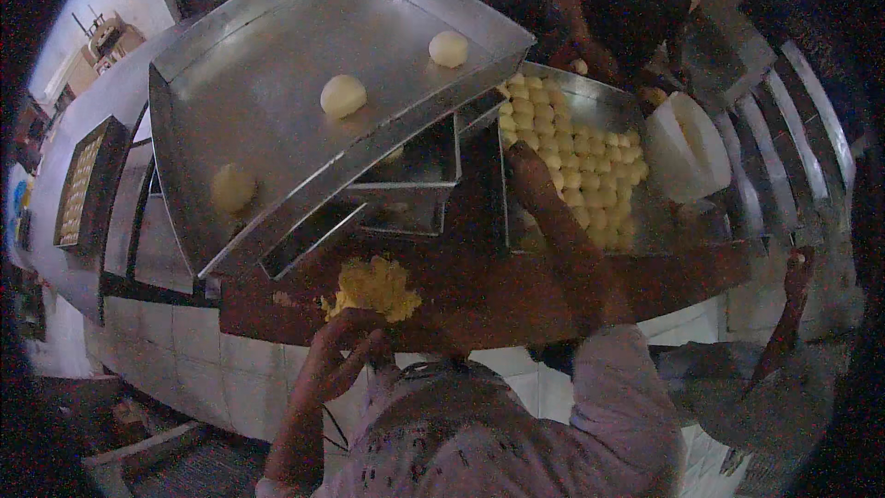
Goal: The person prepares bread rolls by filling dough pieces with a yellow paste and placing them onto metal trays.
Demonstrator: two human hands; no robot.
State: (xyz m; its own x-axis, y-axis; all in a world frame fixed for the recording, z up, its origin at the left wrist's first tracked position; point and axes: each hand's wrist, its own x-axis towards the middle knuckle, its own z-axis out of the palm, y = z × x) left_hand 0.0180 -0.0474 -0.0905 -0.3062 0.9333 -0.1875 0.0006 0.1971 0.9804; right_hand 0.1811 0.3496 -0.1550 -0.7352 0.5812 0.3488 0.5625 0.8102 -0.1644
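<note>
Head: dough rows (590,166) point away (grip of left hand (343,348) and right hand (532,175) unclear).

Your left grip (352,339) curls by the surface (489,304)'s near edge. Your right grip (531,168) reaches farther across, arm (579,254) extended.

The left hand (348,343) is at the near edge of a crumbly yellow mound (376,286) on the reddish-brown surface (466,304). The right hand (532,171) is at rows of round pale-yellow dough balls (590,166) in a rectangular metal tray (659,219). Leftward, a larger silvery metal tray (267,65) holds three spaced pale balls (344,96).
</note>
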